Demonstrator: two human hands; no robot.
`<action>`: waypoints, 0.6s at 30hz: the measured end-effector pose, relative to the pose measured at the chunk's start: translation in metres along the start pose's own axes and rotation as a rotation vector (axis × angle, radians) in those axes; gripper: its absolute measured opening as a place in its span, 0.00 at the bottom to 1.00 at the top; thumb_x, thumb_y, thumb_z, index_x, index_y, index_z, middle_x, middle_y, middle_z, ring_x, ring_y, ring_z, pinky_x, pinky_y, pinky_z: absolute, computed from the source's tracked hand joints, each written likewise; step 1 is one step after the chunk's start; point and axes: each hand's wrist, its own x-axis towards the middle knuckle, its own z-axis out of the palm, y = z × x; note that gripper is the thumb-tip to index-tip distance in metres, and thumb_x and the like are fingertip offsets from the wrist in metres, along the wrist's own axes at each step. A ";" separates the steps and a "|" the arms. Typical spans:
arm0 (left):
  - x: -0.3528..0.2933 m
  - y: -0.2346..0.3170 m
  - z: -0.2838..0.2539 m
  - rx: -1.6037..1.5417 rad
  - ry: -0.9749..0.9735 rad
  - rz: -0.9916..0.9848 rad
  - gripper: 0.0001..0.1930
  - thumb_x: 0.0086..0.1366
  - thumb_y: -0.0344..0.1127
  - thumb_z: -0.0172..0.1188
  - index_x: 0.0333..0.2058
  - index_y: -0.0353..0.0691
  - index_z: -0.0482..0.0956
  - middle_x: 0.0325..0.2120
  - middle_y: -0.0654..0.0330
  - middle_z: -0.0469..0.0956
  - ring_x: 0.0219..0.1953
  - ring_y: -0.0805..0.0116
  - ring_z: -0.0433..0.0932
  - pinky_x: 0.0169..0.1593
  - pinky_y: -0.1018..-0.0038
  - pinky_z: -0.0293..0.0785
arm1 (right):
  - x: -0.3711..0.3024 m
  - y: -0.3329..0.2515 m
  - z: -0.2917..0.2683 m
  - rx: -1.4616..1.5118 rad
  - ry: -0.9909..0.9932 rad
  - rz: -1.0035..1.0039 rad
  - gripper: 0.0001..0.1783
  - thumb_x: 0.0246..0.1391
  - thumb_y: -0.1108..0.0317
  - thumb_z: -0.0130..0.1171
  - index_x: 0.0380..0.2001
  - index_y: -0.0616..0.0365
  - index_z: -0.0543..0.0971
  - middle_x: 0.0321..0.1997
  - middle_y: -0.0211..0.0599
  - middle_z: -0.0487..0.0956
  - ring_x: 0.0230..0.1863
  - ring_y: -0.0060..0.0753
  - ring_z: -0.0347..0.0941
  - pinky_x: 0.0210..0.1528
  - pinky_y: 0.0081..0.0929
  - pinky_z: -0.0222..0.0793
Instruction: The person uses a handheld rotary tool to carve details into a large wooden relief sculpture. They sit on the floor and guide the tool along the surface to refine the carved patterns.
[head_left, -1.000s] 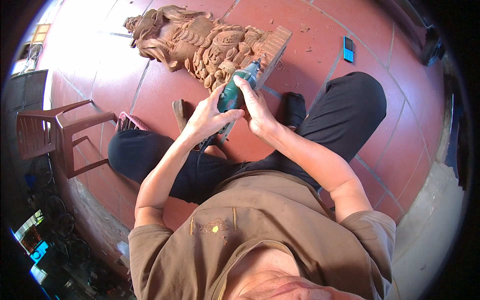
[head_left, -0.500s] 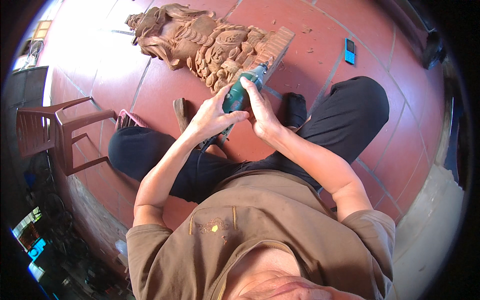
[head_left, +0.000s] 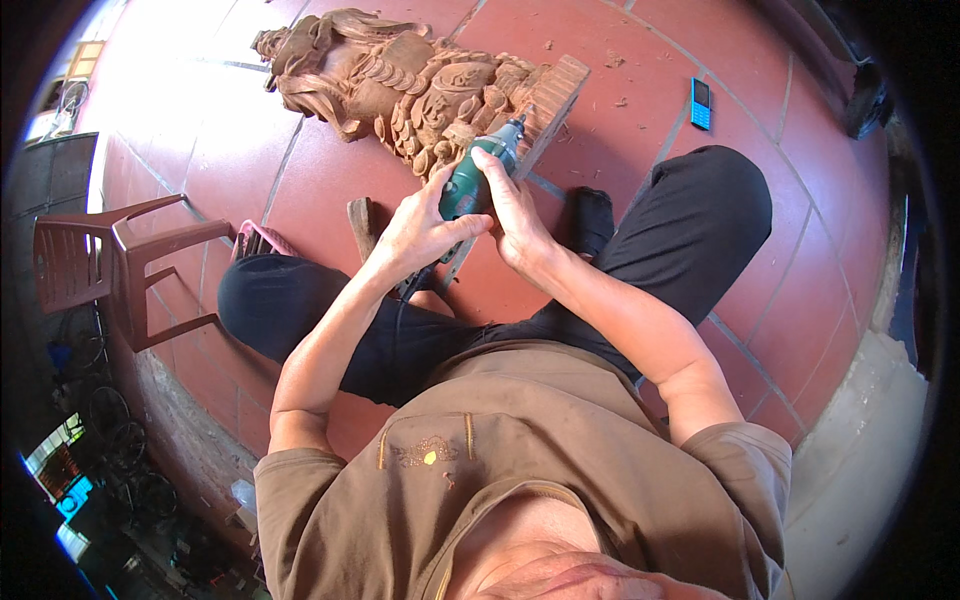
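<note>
Between my two hands is a green rotary tool (head_left: 467,188) with a grey nose, its tip against or just above the base of a carved wooden statue (head_left: 420,95). My left hand (head_left: 418,228) grips the tool's left side, thumb laid across its rear end. Around the right side my right hand (head_left: 515,215) is closed, thumb along the body near the nose. The statue lies on its back on the tiles, its ridged base (head_left: 553,100) toward the right. Whether the bit touches the wood is too small to tell.
A blue mobile phone (head_left: 700,104) lies on the red tiled floor (head_left: 640,55) at the far right, near scattered wood shavings. At the left stand a brown plastic chair (head_left: 130,245) and a pink basket (head_left: 262,240). A wooden piece (head_left: 361,225) lies by my left knee.
Both hands have shifted the rotary tool slightly to the left and toward me along the statue's base. My right knee has moved a little to the left.
</note>
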 end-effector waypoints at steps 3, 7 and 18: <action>0.000 0.000 -0.001 -0.003 0.016 0.021 0.44 0.51 0.50 0.70 0.61 0.33 0.61 0.41 0.41 0.79 0.45 0.51 0.80 0.49 0.65 0.74 | 0.006 0.003 -0.002 -0.012 -0.035 0.009 0.25 0.50 0.46 0.64 0.39 0.57 0.77 0.35 0.30 0.77 0.33 0.23 0.74 0.36 0.25 0.73; 0.000 0.000 0.000 -0.017 0.016 -0.008 0.44 0.51 0.50 0.70 0.61 0.34 0.61 0.41 0.41 0.79 0.45 0.51 0.80 0.49 0.65 0.74 | 0.005 0.003 -0.002 -0.012 -0.035 0.013 0.25 0.50 0.45 0.64 0.40 0.56 0.77 0.35 0.29 0.77 0.34 0.23 0.74 0.36 0.25 0.73; 0.003 -0.001 0.003 0.029 -0.020 -0.002 0.44 0.51 0.48 0.72 0.62 0.33 0.62 0.40 0.51 0.79 0.40 0.67 0.79 0.44 0.72 0.75 | 0.001 0.001 -0.007 0.028 -0.021 0.004 0.26 0.51 0.47 0.65 0.44 0.56 0.75 0.39 0.30 0.75 0.38 0.23 0.74 0.39 0.25 0.73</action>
